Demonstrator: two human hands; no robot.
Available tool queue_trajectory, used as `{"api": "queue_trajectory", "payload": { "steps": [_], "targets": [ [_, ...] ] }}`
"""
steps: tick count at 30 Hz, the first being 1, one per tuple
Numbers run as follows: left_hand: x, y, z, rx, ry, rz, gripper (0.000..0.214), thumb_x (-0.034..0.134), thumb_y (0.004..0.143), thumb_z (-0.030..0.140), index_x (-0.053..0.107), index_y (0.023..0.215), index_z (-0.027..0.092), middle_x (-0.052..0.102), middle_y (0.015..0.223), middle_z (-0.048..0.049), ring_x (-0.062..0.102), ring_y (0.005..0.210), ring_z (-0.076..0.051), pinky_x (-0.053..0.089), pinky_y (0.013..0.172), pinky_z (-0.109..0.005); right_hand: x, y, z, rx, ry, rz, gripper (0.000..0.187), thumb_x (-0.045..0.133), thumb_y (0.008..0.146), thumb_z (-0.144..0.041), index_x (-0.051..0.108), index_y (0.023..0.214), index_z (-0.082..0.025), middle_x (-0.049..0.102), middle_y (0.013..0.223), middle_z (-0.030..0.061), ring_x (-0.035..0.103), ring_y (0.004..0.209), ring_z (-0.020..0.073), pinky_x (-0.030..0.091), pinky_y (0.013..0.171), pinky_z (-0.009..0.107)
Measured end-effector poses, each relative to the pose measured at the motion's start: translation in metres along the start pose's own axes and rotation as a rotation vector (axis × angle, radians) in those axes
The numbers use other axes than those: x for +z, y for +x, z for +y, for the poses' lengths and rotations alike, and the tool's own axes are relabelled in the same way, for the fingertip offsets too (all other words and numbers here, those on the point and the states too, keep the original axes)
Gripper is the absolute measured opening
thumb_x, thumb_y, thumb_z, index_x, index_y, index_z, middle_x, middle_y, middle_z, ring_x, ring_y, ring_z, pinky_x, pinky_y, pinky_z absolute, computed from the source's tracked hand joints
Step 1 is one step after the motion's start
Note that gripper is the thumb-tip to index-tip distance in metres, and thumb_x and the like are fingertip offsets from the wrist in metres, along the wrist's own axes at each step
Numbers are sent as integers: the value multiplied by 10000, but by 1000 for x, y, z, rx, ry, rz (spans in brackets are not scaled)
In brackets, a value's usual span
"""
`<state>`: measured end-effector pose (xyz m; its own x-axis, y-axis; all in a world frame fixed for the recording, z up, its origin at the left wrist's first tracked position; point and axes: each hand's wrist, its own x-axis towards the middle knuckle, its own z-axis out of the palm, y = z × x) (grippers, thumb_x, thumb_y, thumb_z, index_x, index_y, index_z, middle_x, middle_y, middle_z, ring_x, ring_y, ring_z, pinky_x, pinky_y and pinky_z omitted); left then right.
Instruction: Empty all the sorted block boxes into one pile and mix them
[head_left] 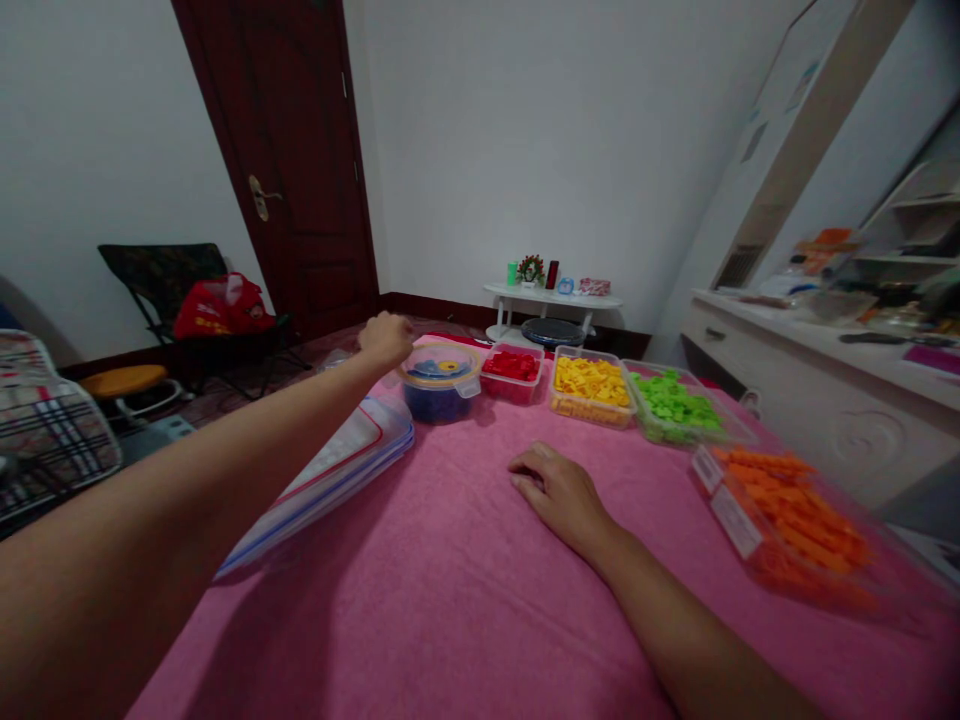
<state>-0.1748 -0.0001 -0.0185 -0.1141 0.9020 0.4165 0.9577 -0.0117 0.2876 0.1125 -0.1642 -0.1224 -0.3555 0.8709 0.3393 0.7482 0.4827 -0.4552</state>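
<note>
My left hand [386, 338] is stretched far forward over the left part of the table, its fingers curled down and away from me. Whatever it holds, if anything, is hidden. Just right of it stands a round clear tub [441, 400] with blue pieces inside and a yellow-rimmed top. Under my left forearm lies a stack of clear zip bags [375, 440] with blue seals. My right hand [559, 495] rests on the pink cloth [450, 580], fingers loosely bent, thumb apart, holding nothing. Beyond it are boxes of red pieces [511, 366] and yellow pieces [592, 382].
To the right stand a clear box of green pieces [675, 402] and a tilted box of orange pieces [799, 515]. A white side table [555, 297] is by the far wall. A cluttered white cabinet [795, 380] borders the right; a folding chair [161, 265] with a red bag [225, 305] is left.
</note>
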Motion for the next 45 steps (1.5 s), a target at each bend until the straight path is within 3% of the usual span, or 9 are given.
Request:
{"api": "queue_trajectory", "payload": {
  "steps": [2,6,14,21,25,28,32,39,45],
  "targets": [
    [-5,-7,16,195,-14,52,408,406,872,403,663,1125,212,617,1210,-90,532,1139,-247,405,958,-367,0,0,1,-5,-2,-1,149,538,822,-201,656,910,-222,618,908,18,575,797,133,417,706,245],
    [8,-37,35,606,59,-162,632,369,845,612,453,1357,250,454,1409,-51,390,1294,-224,263,1078,-336,0,-1,2,-18,0,8,154,533,828,-207,654,922,-223,619,916,21,576,810,135,420,715,247],
    [18,-37,13,837,337,-249,825,581,759,552,209,1457,314,280,1514,-45,294,1357,-233,232,1086,-348,0,-1,2,-31,4,2,155,524,831,-200,655,913,-219,622,919,23,581,834,144,423,739,258],
    [-3,-59,-21,527,389,-83,591,543,834,275,351,1385,366,355,1466,-18,409,1277,-214,359,1005,-337,0,0,3,-34,19,-4,160,522,836,-202,659,916,-214,623,923,24,583,833,143,428,744,259],
    [-33,-82,-47,336,339,-111,411,469,858,427,547,1240,295,515,1315,-67,497,1181,-259,417,920,-343,0,0,2,-19,6,0,159,533,828,-203,664,917,-218,626,918,23,583,832,147,431,746,262],
    [-46,-93,-77,176,319,-283,659,541,739,619,518,1287,252,564,1262,-124,529,1140,-325,417,909,-383,-1,1,0,-12,3,-3,162,533,827,-201,667,917,-217,629,916,28,586,832,150,433,747,265],
    [-44,-101,-115,155,221,-475,836,694,563,630,548,1265,200,597,1232,-128,573,1093,-319,440,875,-326,-1,1,0,-6,9,2,166,534,822,-195,671,914,-221,632,927,28,588,841,151,432,751,264],
    [-38,-98,-129,92,254,-319,285,633,648,354,696,900,236,674,1029,-65,608,1007,-262,457,850,-291,0,0,1,-14,-1,1,160,527,828,-195,667,904,-213,626,916,30,584,830,148,430,741,261],
    [-28,-92,-133,17,375,-293,274,481,728,289,687,871,181,635,1056,-125,608,969,-288,473,741,-328,-1,-1,1,-13,-3,9,163,531,824,-186,665,912,-214,624,917,27,583,826,142,427,732,254]
  ]
}}
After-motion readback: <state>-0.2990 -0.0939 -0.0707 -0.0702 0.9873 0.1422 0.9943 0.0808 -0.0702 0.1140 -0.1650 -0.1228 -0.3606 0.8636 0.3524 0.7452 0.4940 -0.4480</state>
